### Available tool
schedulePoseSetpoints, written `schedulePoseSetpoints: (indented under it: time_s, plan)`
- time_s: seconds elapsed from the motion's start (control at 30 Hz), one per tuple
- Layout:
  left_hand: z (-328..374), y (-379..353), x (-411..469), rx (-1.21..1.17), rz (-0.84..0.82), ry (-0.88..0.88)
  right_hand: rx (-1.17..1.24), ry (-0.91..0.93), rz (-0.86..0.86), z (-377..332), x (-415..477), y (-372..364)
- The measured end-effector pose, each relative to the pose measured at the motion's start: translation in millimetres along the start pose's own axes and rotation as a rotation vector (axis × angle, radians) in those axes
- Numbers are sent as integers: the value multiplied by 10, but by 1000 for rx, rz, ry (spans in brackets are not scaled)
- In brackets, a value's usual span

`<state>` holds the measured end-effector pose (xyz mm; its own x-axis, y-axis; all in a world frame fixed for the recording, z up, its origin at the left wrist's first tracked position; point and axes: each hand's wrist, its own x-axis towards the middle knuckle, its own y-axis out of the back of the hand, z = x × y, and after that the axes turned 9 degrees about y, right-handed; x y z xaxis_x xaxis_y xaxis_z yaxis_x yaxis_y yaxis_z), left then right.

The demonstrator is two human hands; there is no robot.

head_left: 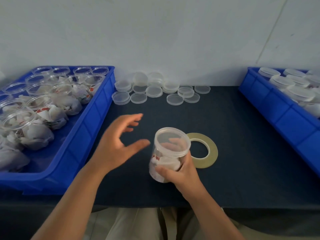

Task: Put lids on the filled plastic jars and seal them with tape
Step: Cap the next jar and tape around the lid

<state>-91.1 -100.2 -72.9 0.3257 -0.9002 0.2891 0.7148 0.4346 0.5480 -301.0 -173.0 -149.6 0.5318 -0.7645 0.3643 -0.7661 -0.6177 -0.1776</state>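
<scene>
A clear plastic jar (168,149) filled with white tea bags is tilted at the middle of the dark table, with no lid on it. My right hand (180,172) grips its lower part. My left hand (119,144) hovers just left of the jar, fingers spread, holding nothing. A roll of yellowish clear tape (206,150) lies flat behind and to the right of the jar. Several loose clear lids (155,91) lie in a cluster along the wall at the back of the table.
A blue bin (83,135) at the left holds several open filled jars (39,104). Another blue bin (280,108) at the right holds several lidded jars (294,84). A white wall runs behind the table. My legs show below the front edge.
</scene>
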Motion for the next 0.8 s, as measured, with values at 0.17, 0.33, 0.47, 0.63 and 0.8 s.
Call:
schedulePoseSetpoints:
  time_s: [0.17, 0.33, 0.47, 0.63, 0.8]
  plan:
    - [199, -42, -176, -169, -93, 237, -317, 36, 33, 54, -30, -92]
    - [627, -656, -384, 558, -51, 266, -563, 153, -13, 39, -13, -219]
    - [685, -796, -257, 599, 170, 190, -537, 204, -7, -9, -8, -186]
    - [508, -651, -182, 491, 96, -51, -557, 207, -48, -11, 10, -171]
    - [469, -503, -110, 399, -45, -169, -511, 173, -76, 50, 8, -111]
